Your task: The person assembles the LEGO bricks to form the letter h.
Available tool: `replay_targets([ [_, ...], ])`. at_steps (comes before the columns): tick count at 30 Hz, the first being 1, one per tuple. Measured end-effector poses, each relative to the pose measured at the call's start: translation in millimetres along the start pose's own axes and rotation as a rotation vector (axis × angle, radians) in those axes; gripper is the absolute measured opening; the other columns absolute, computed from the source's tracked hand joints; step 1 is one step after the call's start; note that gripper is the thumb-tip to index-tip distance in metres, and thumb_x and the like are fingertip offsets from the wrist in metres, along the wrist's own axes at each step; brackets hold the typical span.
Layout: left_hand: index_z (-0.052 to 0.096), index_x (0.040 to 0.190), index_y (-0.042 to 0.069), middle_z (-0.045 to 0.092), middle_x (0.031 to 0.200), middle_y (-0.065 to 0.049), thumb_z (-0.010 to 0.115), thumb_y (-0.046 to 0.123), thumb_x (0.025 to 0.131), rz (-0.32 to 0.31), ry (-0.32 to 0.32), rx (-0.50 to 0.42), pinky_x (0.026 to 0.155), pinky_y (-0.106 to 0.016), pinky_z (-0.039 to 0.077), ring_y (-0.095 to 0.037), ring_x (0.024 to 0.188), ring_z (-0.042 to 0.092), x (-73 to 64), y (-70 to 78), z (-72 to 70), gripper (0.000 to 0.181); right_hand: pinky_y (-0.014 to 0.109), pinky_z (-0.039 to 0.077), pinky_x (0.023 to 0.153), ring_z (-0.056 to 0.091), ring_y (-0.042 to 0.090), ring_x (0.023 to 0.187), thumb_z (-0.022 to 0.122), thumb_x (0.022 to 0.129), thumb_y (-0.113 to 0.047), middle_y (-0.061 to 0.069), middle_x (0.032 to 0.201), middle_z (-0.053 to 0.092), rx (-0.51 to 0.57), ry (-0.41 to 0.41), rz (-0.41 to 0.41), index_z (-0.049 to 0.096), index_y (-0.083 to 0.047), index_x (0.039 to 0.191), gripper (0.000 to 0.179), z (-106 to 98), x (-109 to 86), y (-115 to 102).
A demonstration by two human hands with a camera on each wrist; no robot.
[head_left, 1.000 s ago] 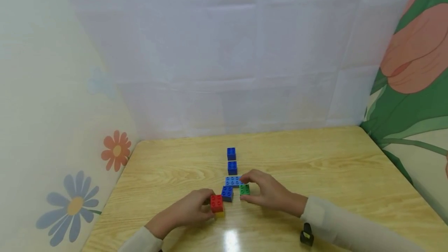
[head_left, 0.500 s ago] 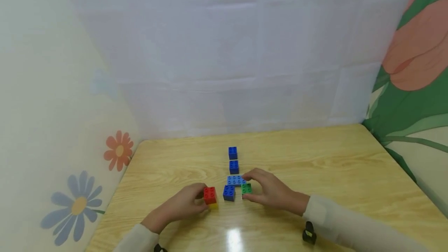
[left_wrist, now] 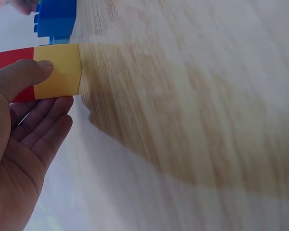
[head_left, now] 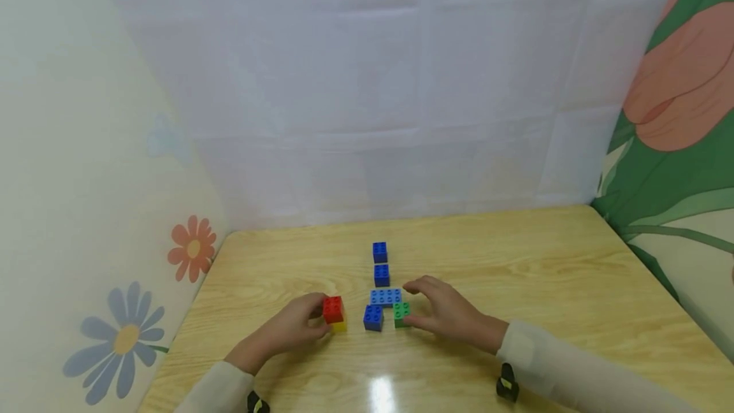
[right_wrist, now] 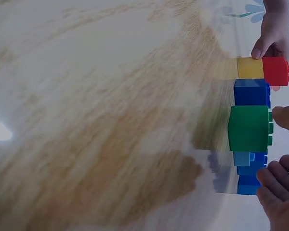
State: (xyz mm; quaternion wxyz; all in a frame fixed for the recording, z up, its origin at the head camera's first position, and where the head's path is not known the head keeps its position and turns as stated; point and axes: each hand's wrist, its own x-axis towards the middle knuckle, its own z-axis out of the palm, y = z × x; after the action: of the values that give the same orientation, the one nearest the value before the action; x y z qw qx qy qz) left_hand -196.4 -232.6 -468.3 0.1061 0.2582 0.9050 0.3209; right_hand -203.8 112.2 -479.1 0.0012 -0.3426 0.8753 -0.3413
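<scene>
My left hand (head_left: 292, 322) pinches a small stack, a red brick (head_left: 332, 310) on top of a yellow brick (left_wrist: 60, 72). The left thumb lies along the stack's side, fingers behind it. To the stack's right, a dark blue brick (head_left: 373, 318) stands on the table, and beside that a green brick (right_wrist: 249, 128). Spread apart, the fingers and thumb of my right hand (head_left: 450, 314) are at the green brick's right; the thumb tip is right at its studs. A flat light blue eight-stud brick (head_left: 386, 297) lies just behind these two.
Farther back, two more dark blue bricks (head_left: 381, 275) stand in a line away from me. The wooden table (head_left: 516, 260) meets a white cloth backdrop (head_left: 367, 113). Flowered panels flank it on both sides.
My left hand has moved left and slightly away with the red and yellow stack, opening a gap to the dark blue brick. My right fingers have spread and drawn back from the green brick.
</scene>
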Motion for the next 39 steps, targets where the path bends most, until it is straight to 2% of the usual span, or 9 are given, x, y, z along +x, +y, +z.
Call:
replay_targets([
  [7,0.059,0.116,0.007,0.063,0.111,0.0,0.073,0.009,0.086,-0.004,0.002,0.008,0.094,-0.037,0.052,-0.025,0.11,0.062,-2.0,-2.6,-2.6,0.033,0.036,0.051,0.094,0.057,0.017,0.113,0.069,0.089,-0.044,0.0,0.124,0.059,0.005,-0.047,0.023,0.056,-0.011,0.132,0.056,2.7,-0.6,1.7],
  [15,0.058,0.117,0.003,0.062,0.112,-0.004,0.072,0.005,0.085,0.005,0.037,0.034,0.094,-0.039,0.052,-0.026,0.111,0.061,-3.8,-5.9,-8.7,0.035,0.034,0.051,0.093,0.058,0.015,0.109,0.072,0.089,-0.033,-0.004,0.119,0.06,0.005,-0.028,0.001,0.059,-0.011,0.126,0.045,6.9,1.3,4.3],
  [22,0.057,0.119,0.002,0.062,0.114,-0.006,0.073,0.005,0.085,-0.011,0.034,0.035,0.095,-0.04,0.051,-0.029,0.112,0.06,-5.2,-3.8,-11.0,0.037,0.032,0.051,0.092,0.059,0.013,0.106,0.072,0.09,-0.032,-0.006,0.115,0.061,0.011,-0.019,-0.021,0.061,-0.011,0.123,0.041,8.2,1.8,5.8],
  [28,0.053,0.126,-0.001,0.06,0.121,-0.01,0.073,0.004,0.084,0.009,0.039,0.014,0.097,-0.042,0.049,-0.031,0.117,0.058,-8.0,-1.2,-9.8,0.046,0.03,0.052,0.09,0.06,0.013,0.104,0.073,0.089,-0.03,-0.007,0.112,0.061,0.01,-0.011,-0.035,0.062,-0.014,0.12,0.036,8.7,0.6,6.0],
  [33,0.052,0.128,0.0,0.058,0.123,-0.009,0.077,0.012,0.084,-0.021,0.068,0.042,0.098,-0.042,0.049,-0.029,0.116,0.057,-8.1,0.8,-10.2,0.052,0.03,0.053,0.089,0.06,0.013,0.103,0.072,0.09,-0.031,-0.008,0.111,0.061,0.017,-0.01,-0.029,0.062,-0.015,0.119,0.035,9.7,0.3,6.4],
  [39,0.052,0.129,0.005,0.057,0.124,-0.006,0.077,0.019,0.085,-0.068,0.059,0.041,0.098,-0.045,0.048,-0.028,0.118,0.056,-8.0,4.7,-11.9,0.052,0.03,0.053,0.089,0.061,0.014,0.102,0.073,0.089,-0.029,-0.007,0.11,0.062,0.012,0.006,-0.015,0.063,-0.014,0.119,0.035,10.8,-0.6,4.7],
])
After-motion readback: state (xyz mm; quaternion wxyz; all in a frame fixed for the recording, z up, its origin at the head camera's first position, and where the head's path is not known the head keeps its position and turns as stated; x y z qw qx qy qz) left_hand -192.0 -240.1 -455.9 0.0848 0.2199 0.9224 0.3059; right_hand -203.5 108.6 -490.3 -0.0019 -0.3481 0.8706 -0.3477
